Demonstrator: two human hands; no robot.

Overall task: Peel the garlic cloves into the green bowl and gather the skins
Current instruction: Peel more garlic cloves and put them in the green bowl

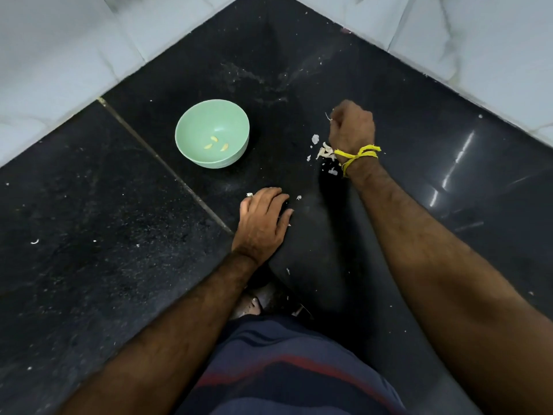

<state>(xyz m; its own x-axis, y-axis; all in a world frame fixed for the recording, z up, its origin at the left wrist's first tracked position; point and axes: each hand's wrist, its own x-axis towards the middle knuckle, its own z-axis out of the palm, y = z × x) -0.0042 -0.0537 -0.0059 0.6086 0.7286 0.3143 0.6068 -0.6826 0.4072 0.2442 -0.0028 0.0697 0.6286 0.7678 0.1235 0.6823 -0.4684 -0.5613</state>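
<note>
Beside the right hand, its grip clenched around skins, green bowl well left.

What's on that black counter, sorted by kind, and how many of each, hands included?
Green bowl: 1
Peeled garlic cloves in the bowl: 3
Hands: 2, left hand and right hand
Yellow thread on the right wrist: 1
Main heap of garlic skins: 1; the stray flecks are too small to count
Total: 8

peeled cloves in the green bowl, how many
3, all on the floor of the green bowl: one toward the middle, one below and left of it, one to the right. None look hidden.
</note>
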